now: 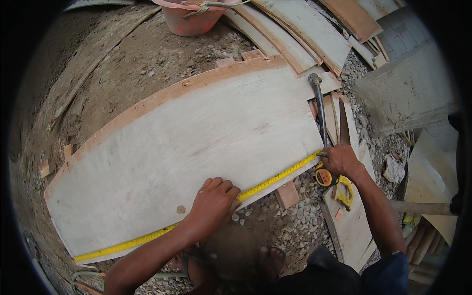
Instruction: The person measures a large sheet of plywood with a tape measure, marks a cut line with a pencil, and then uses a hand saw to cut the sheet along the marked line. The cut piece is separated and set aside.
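A yellow tape measure blade (280,176) runs along the near edge of a pale plywood panel (196,132) with a curved far edge. My left hand (215,204) is closed over the blade near mid-length, fingers curled and thumb hidden. At the panel's right corner, my right hand (342,161) is closed around a thin dark pencil-like thing (322,155), its tip beside the blade. Just under that hand is the black-and-orange tape case (324,175); whether the fingers touch it cannot be told. Close by rests a yellow-handled handsaw (346,195), its blade partly behind my hand.
A metal hammer (318,101) lies across the panel's right edge. Scrap boards (351,231) sit on gravel at the right. More curved panels (305,34) and a pink basin (191,17) stand farther off. A wood block (287,194) juts from under the near edge.
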`<state>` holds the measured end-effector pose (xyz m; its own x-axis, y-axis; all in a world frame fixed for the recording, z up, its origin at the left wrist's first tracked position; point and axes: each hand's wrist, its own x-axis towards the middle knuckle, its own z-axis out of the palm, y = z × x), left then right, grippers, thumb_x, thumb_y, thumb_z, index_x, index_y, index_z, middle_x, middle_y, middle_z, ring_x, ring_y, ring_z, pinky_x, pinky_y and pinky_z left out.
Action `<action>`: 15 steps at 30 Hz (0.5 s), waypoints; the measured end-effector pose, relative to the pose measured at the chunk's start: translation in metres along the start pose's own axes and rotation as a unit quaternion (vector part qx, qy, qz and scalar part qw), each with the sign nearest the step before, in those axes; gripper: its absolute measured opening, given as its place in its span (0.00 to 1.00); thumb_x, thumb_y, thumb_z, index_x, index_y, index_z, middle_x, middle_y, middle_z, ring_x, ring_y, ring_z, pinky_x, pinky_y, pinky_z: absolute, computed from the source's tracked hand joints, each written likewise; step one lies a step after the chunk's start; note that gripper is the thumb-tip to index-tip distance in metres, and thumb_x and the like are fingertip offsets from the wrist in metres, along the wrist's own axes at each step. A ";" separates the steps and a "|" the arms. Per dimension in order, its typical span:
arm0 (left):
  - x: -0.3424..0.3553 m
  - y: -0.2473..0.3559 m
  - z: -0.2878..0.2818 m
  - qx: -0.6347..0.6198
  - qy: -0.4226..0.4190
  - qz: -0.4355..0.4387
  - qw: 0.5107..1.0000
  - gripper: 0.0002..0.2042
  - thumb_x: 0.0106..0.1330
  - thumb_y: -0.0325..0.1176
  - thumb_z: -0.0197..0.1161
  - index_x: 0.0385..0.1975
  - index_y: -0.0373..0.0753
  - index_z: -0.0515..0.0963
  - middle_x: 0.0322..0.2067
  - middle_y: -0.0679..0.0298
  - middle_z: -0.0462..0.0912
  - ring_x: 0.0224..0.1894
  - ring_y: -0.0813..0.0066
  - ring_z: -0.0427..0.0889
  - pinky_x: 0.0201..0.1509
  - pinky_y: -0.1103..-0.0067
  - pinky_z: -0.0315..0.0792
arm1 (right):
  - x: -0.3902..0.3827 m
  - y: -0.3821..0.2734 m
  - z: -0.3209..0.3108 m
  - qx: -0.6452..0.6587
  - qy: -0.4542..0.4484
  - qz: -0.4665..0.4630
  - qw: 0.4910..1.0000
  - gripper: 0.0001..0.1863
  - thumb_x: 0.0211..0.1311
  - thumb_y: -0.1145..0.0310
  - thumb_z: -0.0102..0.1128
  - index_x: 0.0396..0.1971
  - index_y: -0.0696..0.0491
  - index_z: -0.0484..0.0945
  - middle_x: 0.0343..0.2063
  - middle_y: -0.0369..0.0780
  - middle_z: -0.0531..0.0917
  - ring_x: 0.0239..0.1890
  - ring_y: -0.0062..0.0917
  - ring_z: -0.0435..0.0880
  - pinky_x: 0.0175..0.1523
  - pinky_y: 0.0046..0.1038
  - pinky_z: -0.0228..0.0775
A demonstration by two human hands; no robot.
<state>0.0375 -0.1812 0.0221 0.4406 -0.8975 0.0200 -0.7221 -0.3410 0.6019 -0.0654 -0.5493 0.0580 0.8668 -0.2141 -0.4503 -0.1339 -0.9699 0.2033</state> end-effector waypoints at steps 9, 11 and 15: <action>0.058 0.020 0.004 0.034 -0.138 -0.082 0.986 0.07 0.53 0.34 0.65 0.28 0.38 0.79 0.26 0.56 0.79 0.35 0.55 0.79 0.40 0.64 0.73 | -0.014 -0.001 0.018 0.087 0.036 0.089 0.992 0.20 0.59 0.52 0.52 0.33 0.57 0.80 0.26 0.50 0.84 0.32 0.42 0.85 0.41 0.43 0.75; 0.071 0.022 -0.002 0.051 -0.204 -0.104 0.972 0.07 0.52 0.34 0.64 0.27 0.38 0.80 0.25 0.55 0.80 0.34 0.53 0.80 0.41 0.64 0.74 | -0.020 -0.005 0.025 0.110 0.065 0.105 0.986 0.20 0.60 0.54 0.53 0.35 0.58 0.78 0.26 0.51 0.83 0.31 0.43 0.84 0.41 0.43 0.74; 0.092 0.032 -0.005 0.122 -0.255 -0.066 0.957 0.07 0.50 0.33 0.63 0.26 0.38 0.80 0.25 0.54 0.81 0.33 0.51 0.81 0.41 0.65 0.75 | -0.028 -0.011 0.042 0.158 0.127 0.126 0.971 0.19 0.60 0.56 0.55 0.36 0.59 0.75 0.23 0.52 0.82 0.28 0.47 0.83 0.38 0.45 0.73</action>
<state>0.0576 -0.2735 0.0476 0.2639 -0.8402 -0.4737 -0.8080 -0.4608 0.3672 -0.1085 -0.5371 0.0317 0.8721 -0.4536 -0.1836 -0.4640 -0.8857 -0.0157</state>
